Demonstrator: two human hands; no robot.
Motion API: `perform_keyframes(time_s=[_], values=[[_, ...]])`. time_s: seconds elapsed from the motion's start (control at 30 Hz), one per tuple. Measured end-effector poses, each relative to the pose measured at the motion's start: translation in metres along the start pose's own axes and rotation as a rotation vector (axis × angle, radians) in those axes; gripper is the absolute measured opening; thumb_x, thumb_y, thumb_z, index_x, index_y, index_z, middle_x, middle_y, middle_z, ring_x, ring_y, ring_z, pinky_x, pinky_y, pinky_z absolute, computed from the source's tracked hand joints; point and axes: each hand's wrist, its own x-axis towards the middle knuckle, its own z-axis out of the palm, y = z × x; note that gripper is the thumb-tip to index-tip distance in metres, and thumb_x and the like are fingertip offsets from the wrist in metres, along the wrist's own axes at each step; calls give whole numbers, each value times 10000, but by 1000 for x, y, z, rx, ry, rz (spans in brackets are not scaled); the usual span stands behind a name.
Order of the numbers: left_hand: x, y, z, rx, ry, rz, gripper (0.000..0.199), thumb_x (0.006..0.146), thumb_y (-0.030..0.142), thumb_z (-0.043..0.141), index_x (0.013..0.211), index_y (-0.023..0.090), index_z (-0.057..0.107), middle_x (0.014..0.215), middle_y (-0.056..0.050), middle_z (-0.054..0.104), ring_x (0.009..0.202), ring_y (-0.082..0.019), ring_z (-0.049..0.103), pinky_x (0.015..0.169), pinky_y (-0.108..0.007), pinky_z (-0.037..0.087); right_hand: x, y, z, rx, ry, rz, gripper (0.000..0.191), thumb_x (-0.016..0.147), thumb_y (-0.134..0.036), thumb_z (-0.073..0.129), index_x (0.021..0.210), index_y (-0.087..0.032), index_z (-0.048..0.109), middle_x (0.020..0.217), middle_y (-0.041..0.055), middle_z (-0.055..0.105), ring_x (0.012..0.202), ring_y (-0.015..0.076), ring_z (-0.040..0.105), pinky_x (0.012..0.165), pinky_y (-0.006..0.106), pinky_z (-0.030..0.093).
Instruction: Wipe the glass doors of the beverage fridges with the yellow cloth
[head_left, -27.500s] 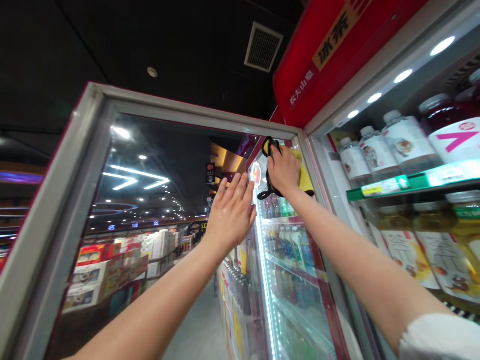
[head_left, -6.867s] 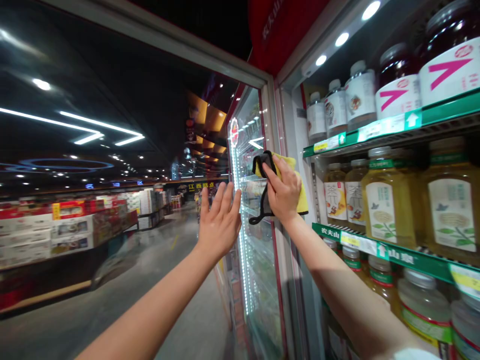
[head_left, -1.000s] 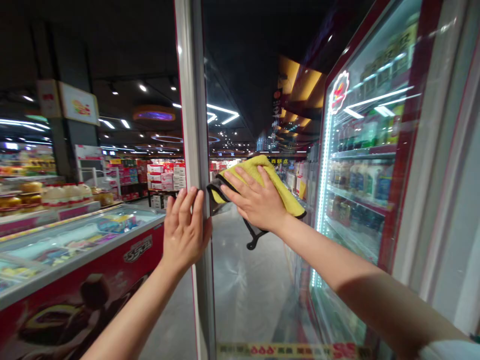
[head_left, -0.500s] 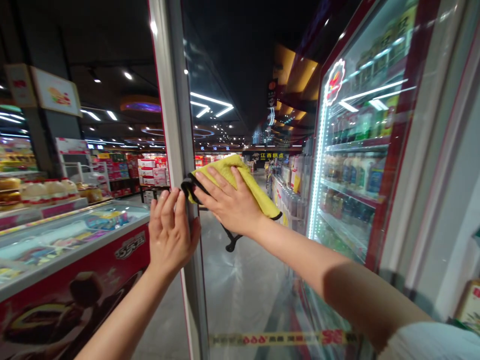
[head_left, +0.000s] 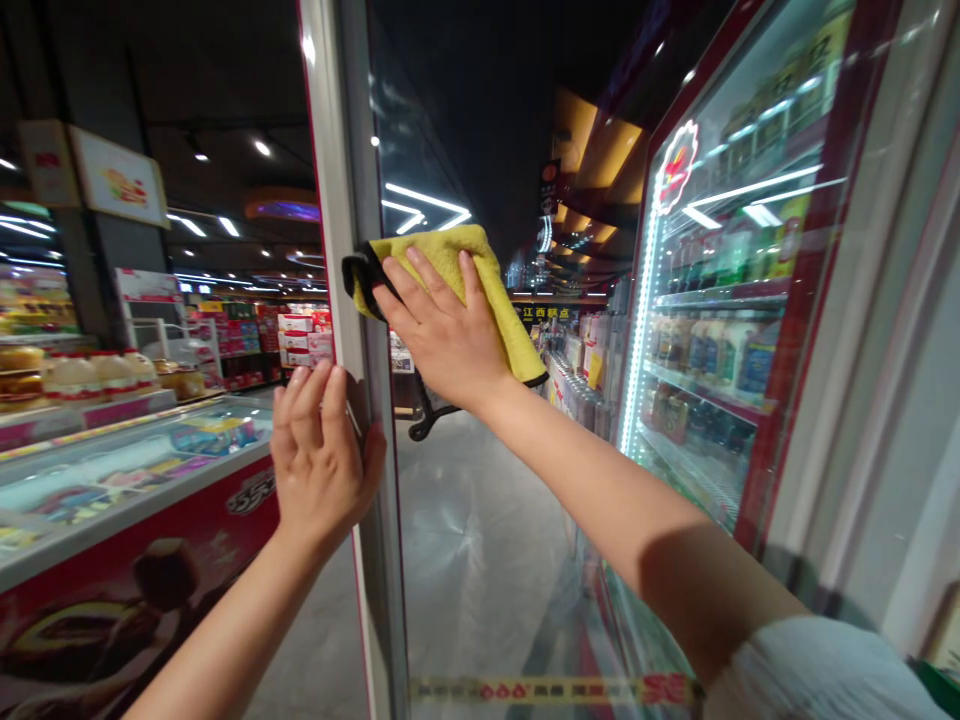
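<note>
A glass door with a pale metal frame (head_left: 341, 180) stands in front of me. My left hand (head_left: 322, 455) holds the frame's edge, fingers on its outer side and thumb toward the glass. Higher up and to the right, my right hand (head_left: 450, 325) presses a yellow cloth (head_left: 480, 260) with black edging against the glass, fingers spread over it. The cloth's left end is bunched over the inner part of the frame. A dark strap or loop (head_left: 427, 420) hangs below the cloth.
At the left is a chest freezer (head_left: 247, 440) with a glass top, with bottles beyond it. A lit drinks cooler (head_left: 765, 400) shows at the right. A printed strip (head_left: 547, 690) crosses the glass low down. Store shelves and a grey floor lie behind.
My right hand and the yellow cloth have moved up and slightly left on the glass. My left hand has shifted a little left and up along with the frame's edge.
</note>
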Motion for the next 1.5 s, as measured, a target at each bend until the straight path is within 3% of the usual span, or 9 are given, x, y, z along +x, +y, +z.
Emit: perform_keyframes(time_s=[0.27,0.43,0.53,0.8,0.97,1.1,1.23,1.33,1.5], values=[[-8,-2,-11,-32,11,-5,753,946,233,560,1613,125,227,1583,-231,396,1560,-281,239,1271,-506,227,-58,-19,5,20,-30,-162,476,1058,-195,262,1488,-232,463,1646,42,383,1552,259,271,1269,648,185],[-15,0,-14,-18,-18,1,763,960,245,560,1627,178,195,1617,-187,377,1560,-262,245,1274,-487,235,-110,-49,16,12,23,-251,431,1031,-208,360,1422,-222,541,1601,51,457,1528,272,315,1286,630,87],[-14,3,-15,-14,-35,-8,766,967,248,554,1632,215,176,1631,-164,365,1555,-270,259,1268,-504,252,-120,-54,18,31,-4,-265,404,1023,-242,405,1394,-257,565,1610,41,446,1538,263,293,1286,620,58],[-3,19,-6,-70,-24,4,739,947,230,555,1614,186,240,1613,-182,390,1535,-302,306,1270,-516,250,-92,-9,-10,54,-78,73,605,993,-352,509,1573,-304,343,1695,64,270,1582,286,161,1245,678,80],[-12,22,-6,-70,-66,19,761,945,217,564,1624,209,219,1601,-179,407,1532,-304,314,1268,-519,253,-140,-22,-12,-16,30,286,598,957,-350,585,1533,-304,433,1634,119,395,1553,329,240,1223,700,68],[-11,28,-1,-84,-66,25,778,940,197,569,1627,228,205,1613,-169,391,1540,-301,296,1270,-525,247,-164,-40,-5,-47,37,228,550,955,-344,589,1494,-312,486,1579,106,483,1529,306,300,1230,670,77],[3,46,12,-115,-47,26,771,944,207,566,1626,233,209,1609,-162,403,1538,-302,301,1275,-539,217,-141,-14,-15,-78,39,200,542,971,-365,567,1503,-330,470,1603,78,455,1523,292,306,1234,655,77],[13,59,22,-141,-44,10,757,955,227,551,1627,250,204,1608,-148,412,1535,-301,310,1282,-547,182,-128,24,-30,-149,68,315,527,989,-379,531,1509,-330,465,1629,83,410,1530,305,297,1227,664,103],[16,66,30,-155,-27,10,758,958,233,545,1630,246,193,1603,-147,420,1534,-287,314,1281,-516,202,-172,51,-40,-279,127,531,514,1007,-391,495,1509,-284,471,1622,130,408,1531,332,302,1209,669,192]])
